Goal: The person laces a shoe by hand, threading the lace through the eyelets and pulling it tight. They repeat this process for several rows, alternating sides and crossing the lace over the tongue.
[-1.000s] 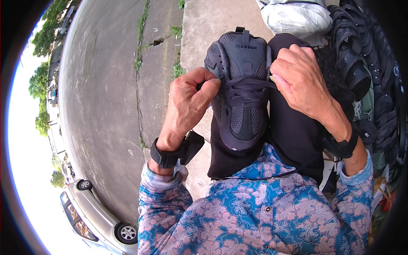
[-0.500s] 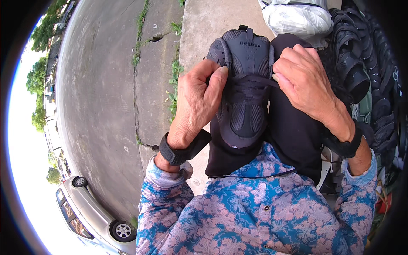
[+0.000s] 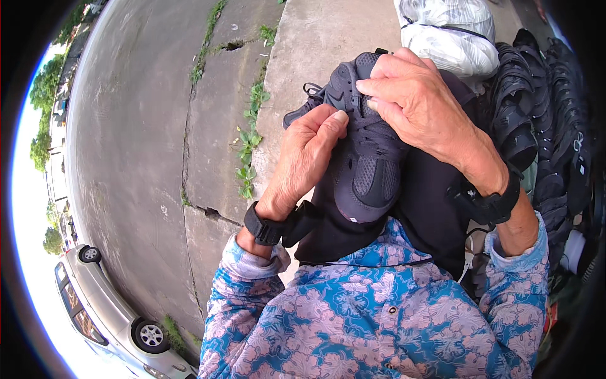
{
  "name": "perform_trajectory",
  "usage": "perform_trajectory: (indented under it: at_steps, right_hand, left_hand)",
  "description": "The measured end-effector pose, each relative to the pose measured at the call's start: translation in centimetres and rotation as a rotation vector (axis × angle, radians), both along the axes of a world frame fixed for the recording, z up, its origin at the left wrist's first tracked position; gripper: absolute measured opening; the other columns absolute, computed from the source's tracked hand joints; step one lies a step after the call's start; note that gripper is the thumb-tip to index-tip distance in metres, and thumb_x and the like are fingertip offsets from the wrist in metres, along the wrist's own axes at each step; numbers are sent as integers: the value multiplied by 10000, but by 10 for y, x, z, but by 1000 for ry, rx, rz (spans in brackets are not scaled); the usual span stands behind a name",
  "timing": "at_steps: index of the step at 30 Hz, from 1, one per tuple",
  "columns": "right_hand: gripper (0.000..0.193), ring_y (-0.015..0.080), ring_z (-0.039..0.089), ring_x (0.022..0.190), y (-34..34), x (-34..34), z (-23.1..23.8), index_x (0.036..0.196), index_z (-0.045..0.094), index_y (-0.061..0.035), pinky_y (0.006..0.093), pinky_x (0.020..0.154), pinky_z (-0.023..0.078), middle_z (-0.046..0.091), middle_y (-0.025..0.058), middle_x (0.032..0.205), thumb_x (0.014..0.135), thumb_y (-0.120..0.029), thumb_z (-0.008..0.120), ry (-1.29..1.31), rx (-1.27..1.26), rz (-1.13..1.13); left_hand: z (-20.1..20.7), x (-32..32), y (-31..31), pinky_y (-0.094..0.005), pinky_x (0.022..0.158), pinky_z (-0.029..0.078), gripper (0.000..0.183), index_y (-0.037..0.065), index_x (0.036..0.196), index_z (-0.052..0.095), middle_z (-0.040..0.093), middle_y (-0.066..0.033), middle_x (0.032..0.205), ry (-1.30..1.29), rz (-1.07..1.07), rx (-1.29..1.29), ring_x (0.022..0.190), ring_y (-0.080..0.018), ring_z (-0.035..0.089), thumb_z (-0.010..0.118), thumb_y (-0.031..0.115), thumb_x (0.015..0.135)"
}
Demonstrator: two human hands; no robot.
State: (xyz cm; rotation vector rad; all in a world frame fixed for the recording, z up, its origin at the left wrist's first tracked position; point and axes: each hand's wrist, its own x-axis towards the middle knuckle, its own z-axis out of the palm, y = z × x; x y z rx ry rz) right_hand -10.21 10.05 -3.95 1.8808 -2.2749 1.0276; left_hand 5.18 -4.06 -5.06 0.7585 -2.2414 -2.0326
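A black mesh sneaker [image 3: 369, 180] rests on my lap, its toe toward me and its tongue pointing away. Dark shoelaces [image 3: 380, 136] cross its front. On the shoe's left side, my left hand [image 3: 306, 148] is closed, thumb and forefinger pinching at the eyelet edge. My right hand [image 3: 420, 101] reaches over the tongue, its thumb and forefinger pinched by the upper eyelets on a bit of lace, mostly hidden by the fingers. Beyond my left hand, part of another dark shoe [image 3: 300, 114] with a loose lace loop shows.
White plastic-wrapped bundles [image 3: 451, 44] sit at the far right. Several rows of dark shoes [image 3: 517, 120] are stacked along the right. Grey pavement [image 3: 132, 145] with cracks and weeds stretches to the left, where a silver car [image 3: 107, 303] stands.
My right hand has moved left from the shoe's right side to over the tongue. The sneaker has tilted, its upper part turning right, and the other shoe has come into view.
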Motion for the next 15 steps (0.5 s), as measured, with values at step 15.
perform_trajectory:
  at_steps: [15]
  right_hand:
    - [79, 229, 519, 933, -16, 5, 2, 759, 704, -108, 408, 860, 359, 580, 8, 867, 775, -115, 627, 64, 215, 9]
  left_hand:
    - [6, -3, -7, -200, 508, 264, 284, 99, 813, 555, 442, 81, 708, -47, -82, 165, 578, -24, 349, 531, 334, 971]
